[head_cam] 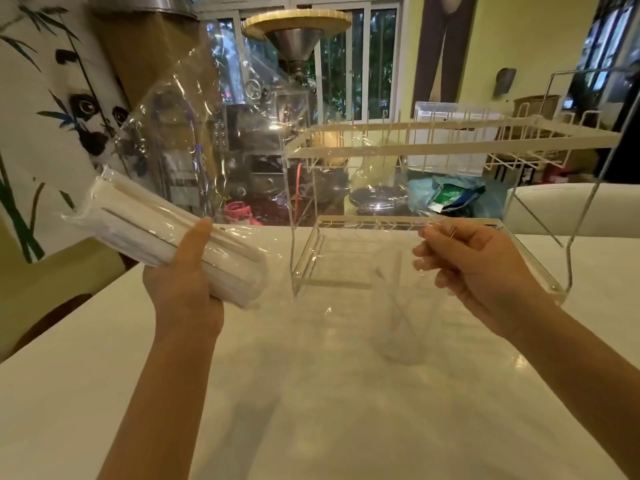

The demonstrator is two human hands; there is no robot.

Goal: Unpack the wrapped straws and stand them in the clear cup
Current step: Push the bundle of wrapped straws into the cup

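While my left hand [183,271] grips the straw bundle [166,233] left of the clear cup [398,323], my right hand [485,268] pinches the outer wrap [242,109] aloft, freeing the straws.

A glossy white bench [311,410] is seen in the foreground, with soft reflections spread across it. On the left, a wall panel painted with a panda and bamboo [52,109] is shown. Behind the bench, sliding glass windows [349,64] are set in white frames, and green foliage is visible through them. A yellow-green wall [519,39] is seen on the right. A metal funnel-shaped machine [294,46] is placed before the windows.
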